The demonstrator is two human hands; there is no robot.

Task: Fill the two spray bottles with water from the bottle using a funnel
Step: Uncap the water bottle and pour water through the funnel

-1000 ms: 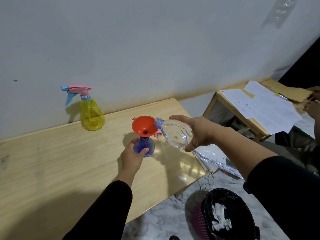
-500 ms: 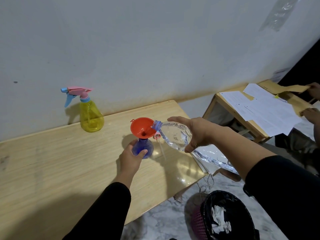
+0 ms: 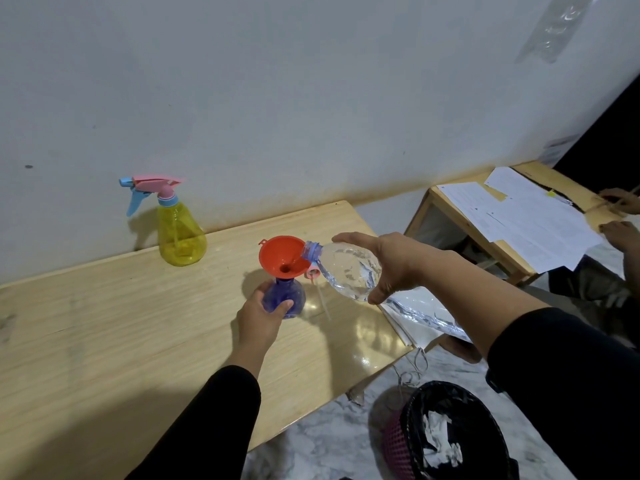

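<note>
A blue spray bottle (image 3: 289, 296) without its head stands on the wooden table (image 3: 138, 323), an orange funnel (image 3: 281, 258) sitting in its neck. My left hand (image 3: 259, 315) grips the blue bottle's body. My right hand (image 3: 391, 268) holds a clear water bottle (image 3: 346, 270) tilted, its blue-ringed mouth over the funnel's rim. Behind the funnel lies the pink spray head (image 3: 311, 273) with its dip tube. A yellow spray bottle (image 3: 180, 237), pink and blue trigger head on, stands by the wall at the back left.
A black-lined waste bin (image 3: 446, 434) stands on the marble floor below the table's right edge. Clear plastic sheets (image 3: 419, 313) lie at the table's right corner. A second wooden table (image 3: 457, 223) with papers stands to the right, another person's hands on it.
The water bottle's mouth has stayed at the funnel's rim, tilted a little more. Both hands keep their grips. The camera has shifted slightly.
</note>
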